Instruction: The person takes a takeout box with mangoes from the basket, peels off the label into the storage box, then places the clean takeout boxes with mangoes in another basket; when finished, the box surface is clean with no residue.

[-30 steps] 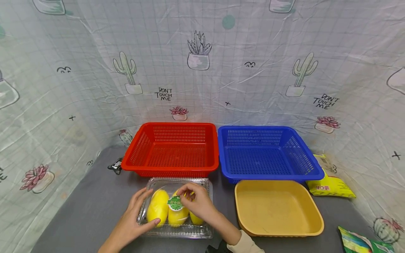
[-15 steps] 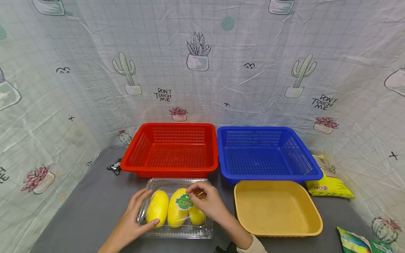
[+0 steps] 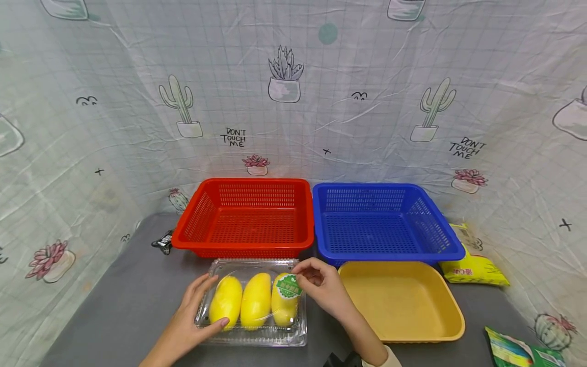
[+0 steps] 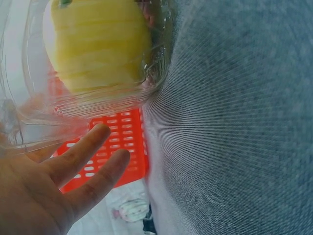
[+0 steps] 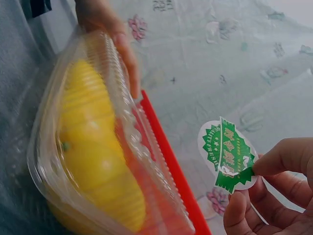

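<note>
Three yellow mangoes (image 3: 256, 300) lie side by side inside a clear plastic clamshell box (image 3: 257, 338), its lid down. My left hand (image 3: 187, 317) rests on the box's left side, thumb at the front and fingers along the side. In the left wrist view those fingers (image 4: 93, 188) are straight and spread. My right hand (image 3: 326, 288) pinches a round green and white sticker (image 5: 227, 154) between thumb and fingers. The right wrist view shows the sticker apart from the box; in the head view it overlaps the right mango.
A red basket (image 3: 249, 251) stands behind the box, with a blue basket (image 3: 390, 255) beside it. A yellow tub (image 3: 401, 331) is right of my right hand. Yellow (image 3: 477, 270) and green packets (image 3: 523, 349) lie at the right, a small black packet (image 3: 162, 242) at the left.
My right hand has moved right with the sticker, from over the middle mango to over the right one. The left hand and the box stay nearly in place.
</note>
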### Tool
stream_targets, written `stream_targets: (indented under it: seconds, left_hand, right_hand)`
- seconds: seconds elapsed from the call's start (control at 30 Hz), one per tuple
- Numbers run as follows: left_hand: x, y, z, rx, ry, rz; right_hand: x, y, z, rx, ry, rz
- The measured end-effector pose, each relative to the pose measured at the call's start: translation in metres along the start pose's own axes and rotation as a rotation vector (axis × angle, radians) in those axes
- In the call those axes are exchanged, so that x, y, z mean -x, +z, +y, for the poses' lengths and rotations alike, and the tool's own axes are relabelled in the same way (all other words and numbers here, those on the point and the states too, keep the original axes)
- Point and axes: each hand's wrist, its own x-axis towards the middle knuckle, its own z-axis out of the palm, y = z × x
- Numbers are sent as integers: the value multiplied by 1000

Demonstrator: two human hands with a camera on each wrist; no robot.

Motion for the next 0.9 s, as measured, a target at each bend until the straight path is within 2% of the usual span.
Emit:
stream_targets:
  seconds: [0.4,0.67,0.9]
  left_hand:
    - [0,-2,2,0,-5,-10]
    - [2,-4,3,16,-39,-14]
    - [0,-3,4,-5,-19,-15]
  right_hand:
    - [13,-25,0,16,119,79]
    - [22,-44,9,45,121,154]
    - [34,-61,14,57,129,245]
